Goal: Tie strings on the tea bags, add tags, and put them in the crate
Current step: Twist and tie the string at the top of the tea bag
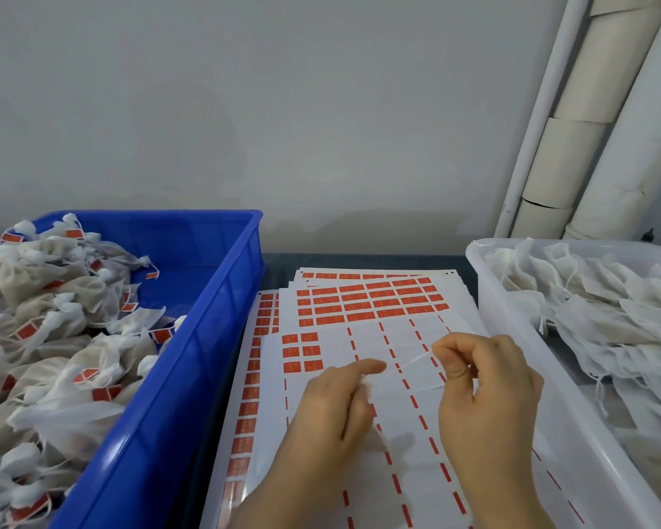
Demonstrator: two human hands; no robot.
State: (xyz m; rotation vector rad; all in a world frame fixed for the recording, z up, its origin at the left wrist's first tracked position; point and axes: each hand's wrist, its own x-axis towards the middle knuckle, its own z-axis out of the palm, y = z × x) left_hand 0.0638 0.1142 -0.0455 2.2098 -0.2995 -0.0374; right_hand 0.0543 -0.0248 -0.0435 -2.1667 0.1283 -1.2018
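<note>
You drew a white string taut between your left hand and right hand, each grip pinched narrow on one end, above the tag sheets covering the strip of worktop between two bins. The blue crate, its rim near your left hand, held a heap of tagged tea bags. The white tub of loose bags edged close beside your right wrist.

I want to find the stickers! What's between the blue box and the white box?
In the head view, white paper sheets of orange-red rectangular tag stickers lie between the blue plastic crate and the white plastic tub.
</note>
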